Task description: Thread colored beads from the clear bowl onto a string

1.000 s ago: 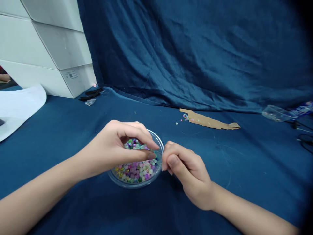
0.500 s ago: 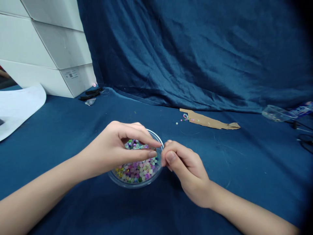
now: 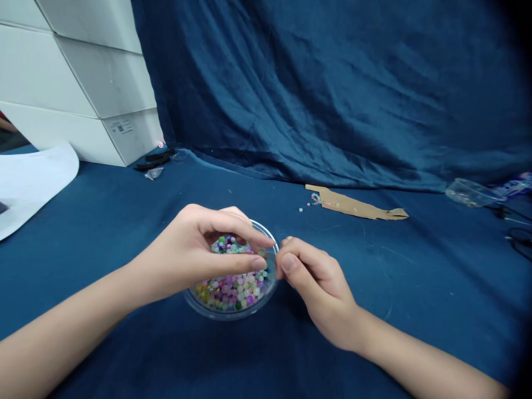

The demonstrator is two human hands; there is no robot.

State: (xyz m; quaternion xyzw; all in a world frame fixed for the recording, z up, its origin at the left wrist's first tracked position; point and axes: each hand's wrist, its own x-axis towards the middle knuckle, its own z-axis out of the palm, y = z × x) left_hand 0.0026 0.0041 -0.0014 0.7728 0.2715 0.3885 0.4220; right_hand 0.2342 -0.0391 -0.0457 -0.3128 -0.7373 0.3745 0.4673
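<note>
Two bare hands work at a shallow, round, clear plastic bowl (image 3: 231,317), upright on the dark blue cloth-covered tabletop (image 3: 249,366). Right hand (image 3: 322,296): just beside the bowl's right rim, fingers curled in, thumb laid against the index; closed up, can't tell what's pinched, if anything. Left hand (image 3: 199,244): above the bowl, thumb and index parted by a narrow gap, tips toward the right hand; almost meeting it, contact unclear. Its other fingers mostly hidden, can't tell if they grip a bead. In the bowl, small round multicoloured beads (image 3: 230,288), partly covered by the left hand. Step, my read: fine fingertip handling of tiny pieces at the rim. Next move likely calls for a light, exact left pinch and a steady right hand, no bumping the bowl. Farther: black cables (image 3: 519,241) at right edge, white sheet (image 3: 37,183) at left edge. Beyond, one loose pale bead (image 3: 301,210), then a small multicoloured bead cluster (image 3: 315,198) by the left end of a torn brown cardboard strip (image 3: 353,206). Far right, clear plastic container (image 3: 469,193) beside a blue-and-white packet (image 3: 513,185). Far left, stacked white cardboard boxes (image 3: 54,72). Back: shiny dark blue curtain (image 3: 311,94).
</note>
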